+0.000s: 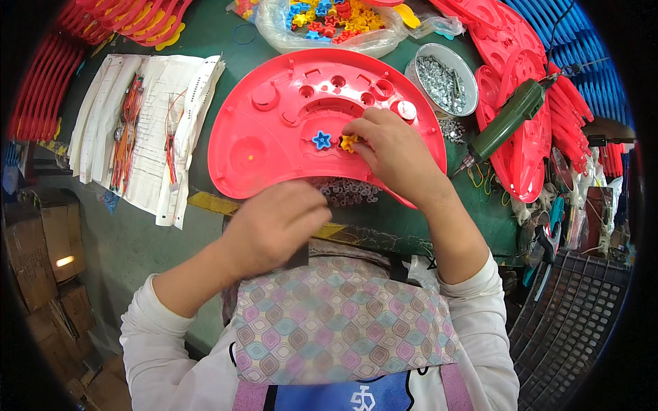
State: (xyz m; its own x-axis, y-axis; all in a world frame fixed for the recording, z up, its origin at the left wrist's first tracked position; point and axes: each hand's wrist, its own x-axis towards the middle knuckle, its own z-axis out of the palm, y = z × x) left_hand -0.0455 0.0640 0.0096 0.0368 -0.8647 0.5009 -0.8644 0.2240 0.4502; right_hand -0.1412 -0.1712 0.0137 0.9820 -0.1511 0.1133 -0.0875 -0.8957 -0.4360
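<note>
A red half-moon plastic panel [274, 154] lies on the green table with its hollow side up. On its middle sits a blue star-shaped plastic piece [321, 140]. Just right of that, my right hand [394, 147] pinches a yellow star-shaped piece [348, 143] at the panel's surface. My left hand [277, 226] is in front of the panel's near edge, slightly blurred, its fingers curled together; whatever they hold is hidden. Beside its fingertips, a heap of small greyish ring-like pieces [349, 192] lies partly under the panel's near rim.
A clear bag [274, 38] of coloured stars stands behind the panel. To the right are a white bowl [473, 99] of metal screws, a green power screwdriver [508, 120] and stacked red panels [531, 168]. Papers [152, 137] with wired parts lie left.
</note>
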